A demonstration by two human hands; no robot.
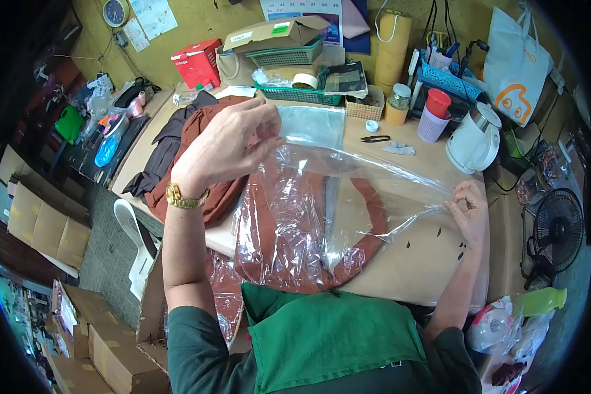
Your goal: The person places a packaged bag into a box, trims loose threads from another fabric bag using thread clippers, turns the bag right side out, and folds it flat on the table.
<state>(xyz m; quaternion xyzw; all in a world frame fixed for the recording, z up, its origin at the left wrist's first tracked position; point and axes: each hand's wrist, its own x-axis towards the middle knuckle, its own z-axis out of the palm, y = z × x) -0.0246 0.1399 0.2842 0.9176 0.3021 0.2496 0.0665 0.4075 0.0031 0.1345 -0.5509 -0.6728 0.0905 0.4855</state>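
Left hand [240, 136] curled, grip unclear | right hand [469, 209] pinching clear bag [404, 215] | glare veils brown cloth [269, 243]

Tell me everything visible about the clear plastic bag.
The bag is thin, transparent and glossy, with many creases. It lies across the table, with reddish-brown fabric showing through. Its right end is drawn out to a point, pinched by the right hand. The left hand is at its upper edge; its grip is unclear.
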